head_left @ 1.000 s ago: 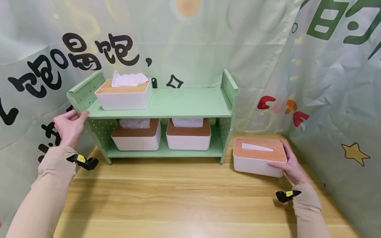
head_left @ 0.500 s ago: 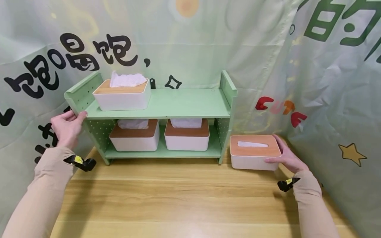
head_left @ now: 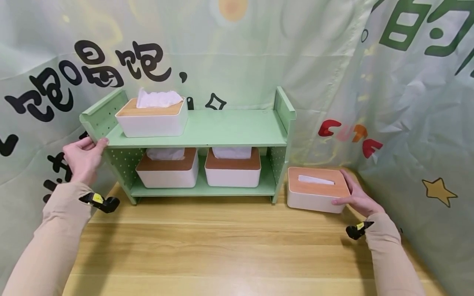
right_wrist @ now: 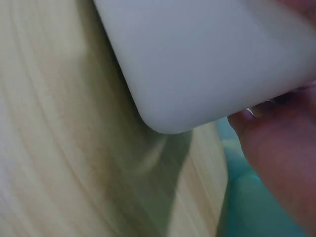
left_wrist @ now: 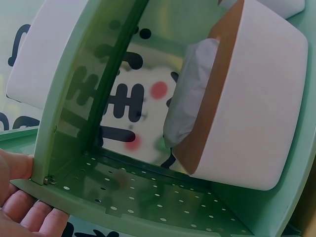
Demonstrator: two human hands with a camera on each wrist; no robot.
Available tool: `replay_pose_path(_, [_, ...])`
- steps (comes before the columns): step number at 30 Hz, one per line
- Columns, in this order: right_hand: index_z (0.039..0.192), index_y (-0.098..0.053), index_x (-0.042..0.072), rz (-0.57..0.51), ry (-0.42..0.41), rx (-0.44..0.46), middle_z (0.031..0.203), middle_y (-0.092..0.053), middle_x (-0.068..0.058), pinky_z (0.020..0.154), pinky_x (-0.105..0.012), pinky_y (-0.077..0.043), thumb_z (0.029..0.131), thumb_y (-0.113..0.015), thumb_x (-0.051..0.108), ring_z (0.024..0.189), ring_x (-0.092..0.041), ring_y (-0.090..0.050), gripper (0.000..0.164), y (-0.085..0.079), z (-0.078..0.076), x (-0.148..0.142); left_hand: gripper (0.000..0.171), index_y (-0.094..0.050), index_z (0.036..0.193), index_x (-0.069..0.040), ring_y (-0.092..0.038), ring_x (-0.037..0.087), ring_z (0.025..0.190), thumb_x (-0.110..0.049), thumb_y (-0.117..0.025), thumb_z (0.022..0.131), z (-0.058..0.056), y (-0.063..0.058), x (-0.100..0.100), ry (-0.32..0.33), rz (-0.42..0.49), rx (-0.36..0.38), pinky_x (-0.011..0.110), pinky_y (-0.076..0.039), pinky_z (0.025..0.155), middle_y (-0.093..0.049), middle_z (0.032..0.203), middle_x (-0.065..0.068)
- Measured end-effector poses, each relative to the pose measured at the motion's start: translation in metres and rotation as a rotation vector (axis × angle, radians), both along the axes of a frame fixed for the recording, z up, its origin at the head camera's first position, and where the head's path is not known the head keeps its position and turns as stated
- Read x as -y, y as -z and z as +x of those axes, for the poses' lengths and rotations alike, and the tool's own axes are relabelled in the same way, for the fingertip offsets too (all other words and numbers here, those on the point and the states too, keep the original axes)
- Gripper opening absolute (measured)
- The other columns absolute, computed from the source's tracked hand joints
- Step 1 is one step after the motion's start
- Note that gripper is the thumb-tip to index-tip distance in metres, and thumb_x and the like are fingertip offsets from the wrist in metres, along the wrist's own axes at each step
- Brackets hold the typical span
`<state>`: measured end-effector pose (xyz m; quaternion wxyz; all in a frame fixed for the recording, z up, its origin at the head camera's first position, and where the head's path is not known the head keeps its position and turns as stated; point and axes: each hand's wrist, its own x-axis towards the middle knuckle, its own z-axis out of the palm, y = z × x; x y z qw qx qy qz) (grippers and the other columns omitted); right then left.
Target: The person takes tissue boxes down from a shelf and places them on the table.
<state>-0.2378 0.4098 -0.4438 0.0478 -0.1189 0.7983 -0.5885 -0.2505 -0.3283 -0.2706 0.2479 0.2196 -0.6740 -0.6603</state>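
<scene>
At the left end of a green two-tier shelf (head_left: 229, 127), my left hand (head_left: 83, 160) grips the upright side panel. Its thumb (left_wrist: 17, 166) lies on one face of the panel, with several fingers (left_wrist: 37, 212) on the other. To the right of the shelf, my right hand (head_left: 359, 197) holds a white tissue box (head_left: 314, 201) with a wood-look lid by its right end. The thumb is on the front wall, and the other fingers are mostly hidden behind. Turned slightly askew, this box sits on or just over the table; its white wall (right_wrist: 197, 64) fills much of the right wrist view.
One tissue box (head_left: 153, 125) stands on the top tier at left. Two more, a left box (head_left: 168, 179) and a right box (head_left: 233, 176), stand on the lower tier. A printed cloth (head_left: 237, 53) hangs behind and beside the wood-grain table (head_left: 222, 246).
The right hand has moved the tissue box back and slightly left, and its angle has shifted a little. The left hand keeps its hold on the shelf.
</scene>
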Motion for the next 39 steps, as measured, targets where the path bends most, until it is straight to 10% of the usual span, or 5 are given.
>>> replay_pose_path(15, [0.162,0.010,0.023,-0.114,0.018,0.077,0.165,-0.003,-0.012,0.093,-0.003,-0.041,0.091,-0.066,0.001,0.129,0.004,-0.037,0.106,0.006,0.003,0.009,0.057,-0.055,0.140,-0.003,-0.061,-0.011,0.054,-0.009,-0.075,0.087,0.000,-0.002,0.001,0.010,0.028,-0.003,0.004,-0.052,0.056,-0.062,0.053,-0.025])
replay_pose_path(27, [0.162,-0.017,0.011,-0.006,0.582,0.119,0.162,-0.028,-0.018,0.104,-0.017,-0.035,0.102,-0.056,0.035,0.124,-0.009,-0.043,0.075,-0.005,0.004,0.060,0.056,-0.055,0.140,-0.003,-0.061,-0.011,0.055,-0.010,-0.075,0.087,0.000,0.000,0.000,0.008,0.026,-0.002,0.004,-0.051,0.056,-0.061,0.053,-0.026])
replay_pose_path(39, [0.160,-0.028,0.013,-0.179,0.630,0.189,0.155,-0.038,-0.011,0.082,-0.006,-0.042,0.097,-0.066,0.036,0.098,0.006,-0.049,0.077,-0.005,-0.015,0.060,0.056,-0.055,0.139,-0.003,-0.061,-0.011,0.055,-0.009,-0.075,0.087,0.000,-0.001,-0.002,0.009,0.025,-0.009,0.003,-0.051,0.056,-0.062,0.053,-0.026])
